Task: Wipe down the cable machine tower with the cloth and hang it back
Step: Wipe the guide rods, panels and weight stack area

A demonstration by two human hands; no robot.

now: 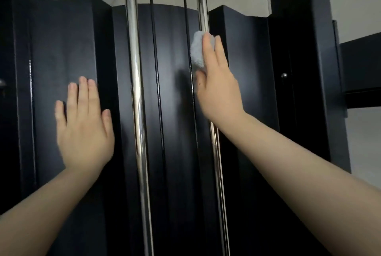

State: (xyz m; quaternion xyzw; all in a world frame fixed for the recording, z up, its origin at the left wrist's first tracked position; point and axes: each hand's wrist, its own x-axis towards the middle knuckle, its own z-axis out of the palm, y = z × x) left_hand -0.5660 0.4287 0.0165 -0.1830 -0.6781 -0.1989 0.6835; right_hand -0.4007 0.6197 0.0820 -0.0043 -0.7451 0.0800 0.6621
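The black cable machine tower [175, 101] fills the view, with two upright chrome guide rods, one left [136, 90] and one right [203, 8], and thin black cables between them. A small white cloth [196, 51] is pressed against the right chrome rod. My right hand [216, 86] holds the cloth there, straight fingers over it and the thumb under its lower edge. My left hand [84, 123] lies flat with straight fingers on the tower's black left panel [61, 49], holding nothing.
A black frame post [321, 70] stands at the right, with a horizontal black beam [362, 66] reaching off the right edge. A small metal knob [284, 75] sits on the dark panel beside it. A pale wall shows above the tower.
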